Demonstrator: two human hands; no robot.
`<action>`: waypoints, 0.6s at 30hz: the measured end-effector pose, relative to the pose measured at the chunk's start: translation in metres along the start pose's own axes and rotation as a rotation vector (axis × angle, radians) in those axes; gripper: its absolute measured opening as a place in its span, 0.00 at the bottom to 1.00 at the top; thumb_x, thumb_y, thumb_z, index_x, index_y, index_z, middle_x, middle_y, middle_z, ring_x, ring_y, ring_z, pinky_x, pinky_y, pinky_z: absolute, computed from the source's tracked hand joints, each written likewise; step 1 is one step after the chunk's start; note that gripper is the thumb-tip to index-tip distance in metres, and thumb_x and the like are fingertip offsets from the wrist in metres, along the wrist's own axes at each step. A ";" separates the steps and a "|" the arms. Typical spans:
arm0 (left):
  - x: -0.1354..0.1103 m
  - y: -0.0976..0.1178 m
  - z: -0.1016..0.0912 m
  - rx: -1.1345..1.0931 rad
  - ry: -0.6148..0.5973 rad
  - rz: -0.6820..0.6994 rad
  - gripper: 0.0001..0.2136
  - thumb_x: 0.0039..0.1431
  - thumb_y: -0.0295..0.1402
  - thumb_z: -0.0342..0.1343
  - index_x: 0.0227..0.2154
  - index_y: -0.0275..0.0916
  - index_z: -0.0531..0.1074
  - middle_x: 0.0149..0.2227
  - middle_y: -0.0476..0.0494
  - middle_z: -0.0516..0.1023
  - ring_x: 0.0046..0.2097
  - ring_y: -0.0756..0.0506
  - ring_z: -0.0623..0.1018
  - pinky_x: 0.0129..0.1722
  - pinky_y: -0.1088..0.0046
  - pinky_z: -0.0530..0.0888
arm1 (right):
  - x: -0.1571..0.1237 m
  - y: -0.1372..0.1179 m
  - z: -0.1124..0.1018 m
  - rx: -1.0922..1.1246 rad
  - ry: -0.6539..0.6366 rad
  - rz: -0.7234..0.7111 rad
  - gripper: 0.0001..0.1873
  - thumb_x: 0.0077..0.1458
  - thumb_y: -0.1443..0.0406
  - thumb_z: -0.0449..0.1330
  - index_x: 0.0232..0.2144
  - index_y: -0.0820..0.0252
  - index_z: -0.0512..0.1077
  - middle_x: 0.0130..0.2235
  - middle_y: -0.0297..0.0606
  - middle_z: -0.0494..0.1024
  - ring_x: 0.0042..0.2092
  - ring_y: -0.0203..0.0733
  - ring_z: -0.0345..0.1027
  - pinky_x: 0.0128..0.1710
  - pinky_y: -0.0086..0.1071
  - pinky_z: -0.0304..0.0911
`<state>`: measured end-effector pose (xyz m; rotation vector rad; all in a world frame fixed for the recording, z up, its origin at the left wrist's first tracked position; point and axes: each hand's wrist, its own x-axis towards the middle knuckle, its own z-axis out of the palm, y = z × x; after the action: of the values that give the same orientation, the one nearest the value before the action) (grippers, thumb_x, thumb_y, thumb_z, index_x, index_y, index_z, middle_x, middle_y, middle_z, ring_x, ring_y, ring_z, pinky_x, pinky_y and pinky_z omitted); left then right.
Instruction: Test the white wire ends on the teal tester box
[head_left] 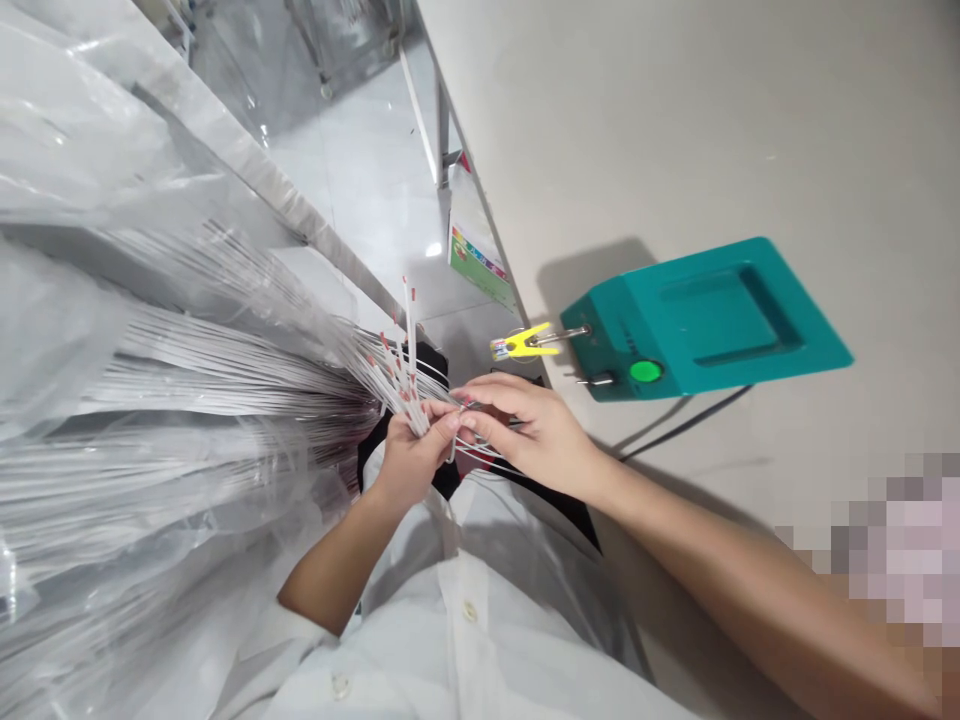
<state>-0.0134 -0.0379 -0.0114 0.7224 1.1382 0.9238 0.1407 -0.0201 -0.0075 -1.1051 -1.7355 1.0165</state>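
A bundle of thin white wires [409,385] with reddish tips sticks up from my left hand [416,455], whose fingers are wrapped round it. My right hand [529,430] meets the left at the fingertips, thumb and forefinger pinched together on a wire end; the exact grip is partly hidden. More wires run beneath both hands, above my lap. To the right of my hands, a teal device [705,325] with a green button [646,371] stands on the table. A yellow clip [529,342] is fixed to a metal rod at its front.
Long bundles of white wires [225,365] in clear plastic [67,120] fill the left side. The pale table [712,130] lies to the right, with a black cable [690,422] behind my right forearm. A printed box [480,250] is down by the table's edge. A blurred-out patch covers the lower right.
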 end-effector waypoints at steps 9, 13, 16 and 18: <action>-0.007 -0.009 -0.008 0.384 0.021 0.074 0.09 0.51 0.37 0.57 0.28 0.35 0.74 0.23 0.49 0.73 0.19 0.56 0.63 0.20 0.79 0.60 | -0.003 -0.003 -0.005 -0.660 -0.140 -0.342 0.10 0.55 0.69 0.52 0.30 0.64 0.74 0.31 0.42 0.77 0.33 0.39 0.70 0.32 0.31 0.62; -0.008 -0.016 -0.005 0.429 0.104 0.103 0.09 0.50 0.37 0.57 0.27 0.35 0.73 0.21 0.50 0.72 0.21 0.55 0.65 0.20 0.79 0.62 | -0.001 -0.008 -0.006 -0.892 -0.288 -0.410 0.09 0.52 0.71 0.52 0.27 0.65 0.73 0.27 0.41 0.74 0.28 0.40 0.67 0.29 0.33 0.57; -0.007 -0.013 -0.003 0.350 0.153 0.082 0.11 0.52 0.39 0.56 0.28 0.34 0.72 0.23 0.48 0.75 0.17 0.57 0.62 0.17 0.80 0.60 | -0.001 -0.008 -0.005 -0.949 -0.386 -0.297 0.08 0.51 0.70 0.53 0.25 0.63 0.71 0.27 0.40 0.73 0.27 0.40 0.67 0.26 0.33 0.54; -0.005 -0.009 -0.004 0.273 0.178 0.078 0.12 0.51 0.40 0.57 0.30 0.34 0.71 0.25 0.46 0.77 0.15 0.58 0.61 0.14 0.80 0.59 | -0.002 -0.007 -0.004 -0.927 -0.409 -0.172 0.08 0.51 0.70 0.52 0.25 0.63 0.71 0.27 0.40 0.74 0.26 0.39 0.67 0.24 0.32 0.52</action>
<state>-0.0163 -0.0461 -0.0177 0.9245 1.4198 0.9210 0.1429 -0.0230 0.0000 -1.2965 -2.7097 0.2975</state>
